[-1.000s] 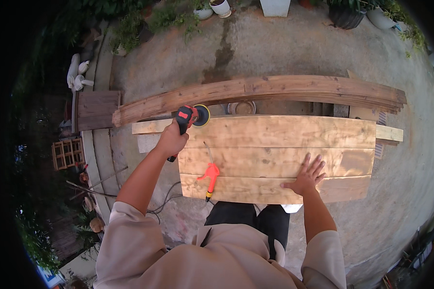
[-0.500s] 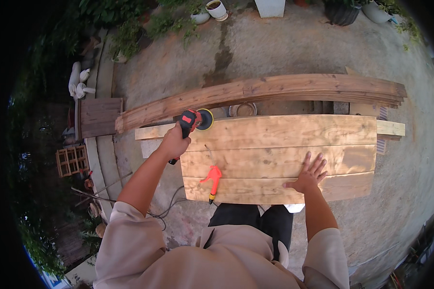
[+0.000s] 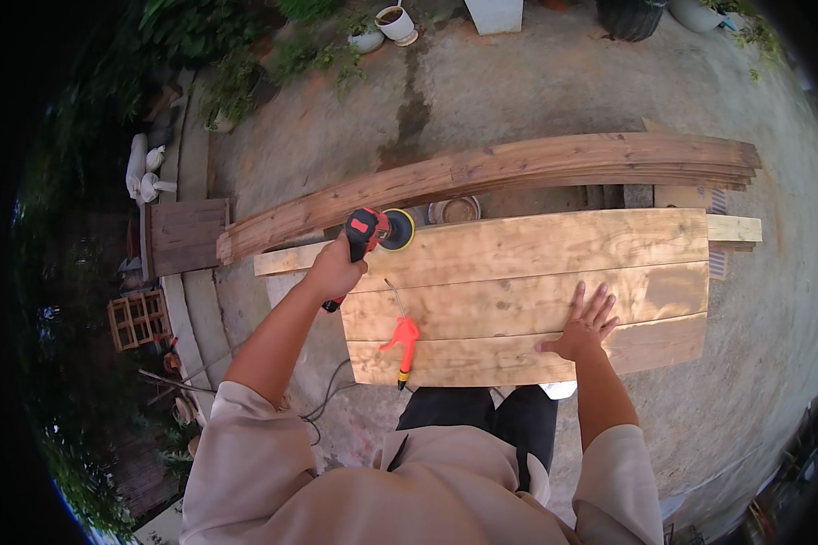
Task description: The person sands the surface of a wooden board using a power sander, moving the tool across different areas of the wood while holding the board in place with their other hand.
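My left hand [image 3: 338,268] is wrapped round the handle of a red and black cordless sander [image 3: 369,231], which has a round yellow-edged pad. The pad meets the far left part of a pale wooden panel [image 3: 482,300] made of several planks. My right hand [image 3: 582,325] lies spread and flat on the panel's right half, holding nothing. Between my hands, nearer the left, an orange air blow gun [image 3: 404,338] with a thin metal nozzle rests on the wood.
Long brown boards [image 3: 482,168] are stacked beyond the panel, with a round bucket [image 3: 454,210] between. A pale beam [image 3: 734,228] sticks out under the panel. A dark cable [image 3: 323,404] runs at the left. Potted plants [image 3: 396,24] stand at the far side.
The sander has shifted slightly to the right along the panel's far left edge, with my left hand on it. My right hand stays in place; the view has tilted a little.
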Demonstrator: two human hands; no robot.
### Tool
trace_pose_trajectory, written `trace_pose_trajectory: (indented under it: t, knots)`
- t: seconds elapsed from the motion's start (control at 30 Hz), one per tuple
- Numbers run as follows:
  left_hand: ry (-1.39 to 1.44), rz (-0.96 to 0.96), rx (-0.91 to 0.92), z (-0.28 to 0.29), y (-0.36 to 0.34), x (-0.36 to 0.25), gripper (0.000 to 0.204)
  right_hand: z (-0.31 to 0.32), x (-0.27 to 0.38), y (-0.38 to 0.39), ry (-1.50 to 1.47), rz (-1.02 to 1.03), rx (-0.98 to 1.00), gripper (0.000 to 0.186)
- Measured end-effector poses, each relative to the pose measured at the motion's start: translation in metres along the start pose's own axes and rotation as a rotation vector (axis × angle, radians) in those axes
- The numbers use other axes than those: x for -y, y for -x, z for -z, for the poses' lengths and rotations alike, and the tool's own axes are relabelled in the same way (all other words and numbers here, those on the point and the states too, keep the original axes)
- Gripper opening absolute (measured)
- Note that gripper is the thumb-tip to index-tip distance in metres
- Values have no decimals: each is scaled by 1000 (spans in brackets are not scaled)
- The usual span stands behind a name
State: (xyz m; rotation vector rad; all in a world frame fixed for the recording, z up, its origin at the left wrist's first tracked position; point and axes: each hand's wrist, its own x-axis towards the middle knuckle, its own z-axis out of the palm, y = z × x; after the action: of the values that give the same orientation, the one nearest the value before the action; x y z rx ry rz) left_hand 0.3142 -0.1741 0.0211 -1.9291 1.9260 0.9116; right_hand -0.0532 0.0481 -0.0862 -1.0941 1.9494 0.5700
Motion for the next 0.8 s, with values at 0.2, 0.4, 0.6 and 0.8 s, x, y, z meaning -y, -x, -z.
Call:
trace_pose_trajectory:
  t: [0.2, 0.4, 0.6, 0.8]
  knots:
    - [12, -82, 21, -4, -2, -14, 49, -1, -1, 1, -4, 5, -21, 159]
    - [-75, -29, 50, 2, 3, -36, 49, 3, 1, 6, -2, -2, -2, 159]
    - [-87, -119, 35, -5, 2, -38, 52, 4, 2, 11, 19, 17, -53, 151]
    - [-146, -128, 80, -4, 5, -46, 56, 5, 2, 10, 35, 13, -8, 152]
